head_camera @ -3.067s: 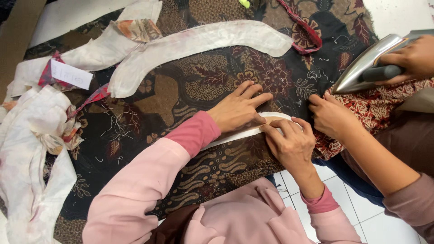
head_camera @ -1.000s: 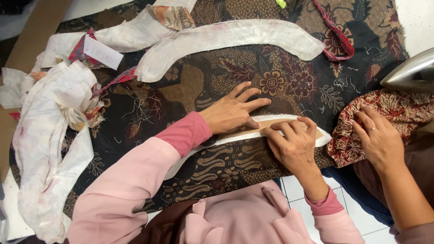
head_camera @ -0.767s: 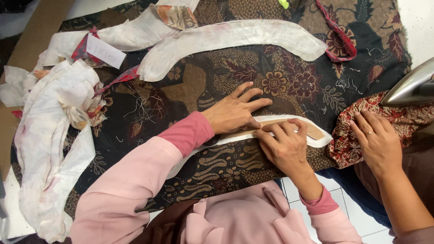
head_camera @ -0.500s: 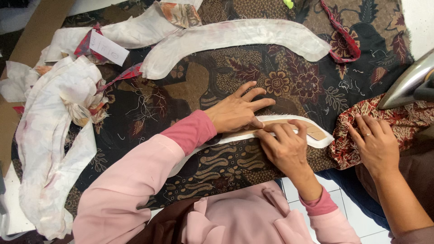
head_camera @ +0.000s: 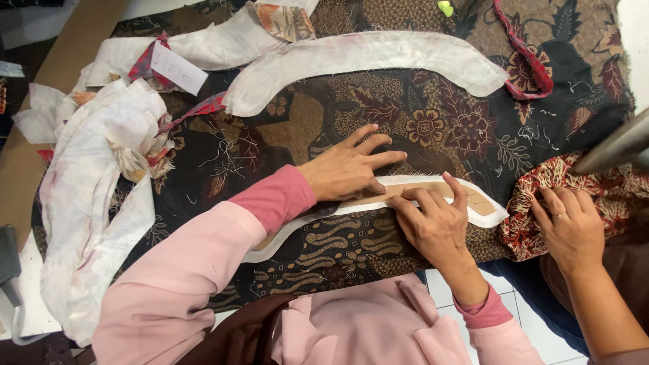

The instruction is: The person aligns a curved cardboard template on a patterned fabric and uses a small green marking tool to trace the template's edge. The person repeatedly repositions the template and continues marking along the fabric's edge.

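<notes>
The collar piece (head_camera: 378, 203), a white curved strip with a tan template (head_camera: 446, 196) on it, lay on the batik cloth (head_camera: 324, 115); it looked thin, limp and light, best pinned flat. The left hand (head_camera: 348, 169) pressed it with fingers spread; the right hand (head_camera: 433, 220) pressed fingertips on the template. A co-worker's hand (head_camera: 571, 226) and iron (head_camera: 618, 145) crowded the right end.

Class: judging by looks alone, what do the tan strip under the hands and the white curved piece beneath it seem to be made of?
Tan strip: probably stiff card, matte, with clean flat edges. White curved piece: likely thin woven cloth or interfacing, dull, following the dark patterned cloth under it.
</notes>
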